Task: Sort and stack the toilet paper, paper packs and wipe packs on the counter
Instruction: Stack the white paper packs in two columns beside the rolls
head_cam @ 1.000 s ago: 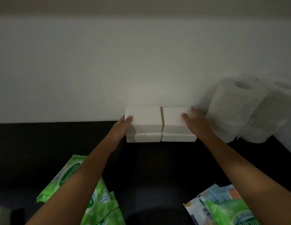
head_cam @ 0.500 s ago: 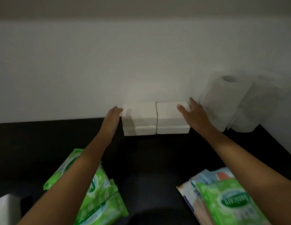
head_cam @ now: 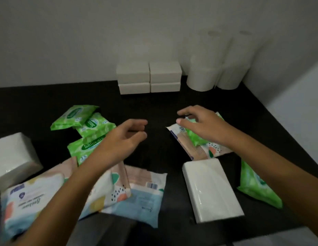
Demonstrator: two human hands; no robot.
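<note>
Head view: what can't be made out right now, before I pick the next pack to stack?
1. Toilet paper rolls: motion blur against the pale wall; count unclear.
2. Green wipe pack: the right hand covers it; grip or mere touch, cannot tell.
3. Pastel wipe pack: the left forearm crosses it; label blurred.
4. White paper pack: cut off by the left edge.

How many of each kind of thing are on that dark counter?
Toilet paper rolls: 4, blurred, in two stacks
Small white paper packs: 4
Large white paper packs: 2
Green wipe packs: 5
Pastel wipe packs: about 4, as they overlap and arms hide parts
Total: about 19
</note>
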